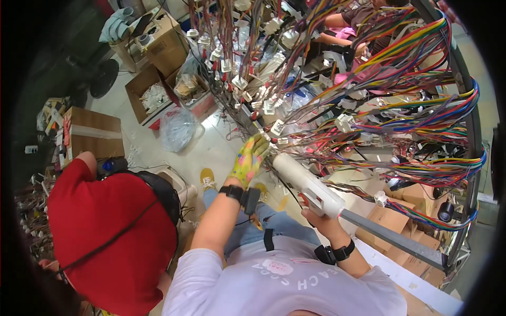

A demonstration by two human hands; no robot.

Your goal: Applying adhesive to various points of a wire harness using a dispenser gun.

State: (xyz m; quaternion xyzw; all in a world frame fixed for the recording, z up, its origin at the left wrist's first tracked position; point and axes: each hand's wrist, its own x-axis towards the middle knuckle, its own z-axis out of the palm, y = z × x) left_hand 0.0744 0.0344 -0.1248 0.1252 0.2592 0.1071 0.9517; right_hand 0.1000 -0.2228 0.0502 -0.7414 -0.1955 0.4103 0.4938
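My left hand (249, 159), in a yellow-green glove with pink spots, reaches up to the dark bar of a wire rack. Its fingers are stretched out side by side against the ends of the wires, next to white connectors (278, 126). A white cylindrical tool (308, 184) with a slotted grip slants in front of the rack, its front end close to the gloved fingers. My bare right hand (322, 224) is closed around the rear of this tool, near a small red part; some of its fingers are hidden. Multicoloured wire bundles (416, 124) run across the rack beyond both hands.
A person in a red shirt (113, 231) bends close on my left. Cardboard boxes (95, 131) and a clear plastic bag (178, 129) stand on the floor. The rack's grey bar (392, 239) passes my right side. Another person's arm (337, 39) shows behind the wires.
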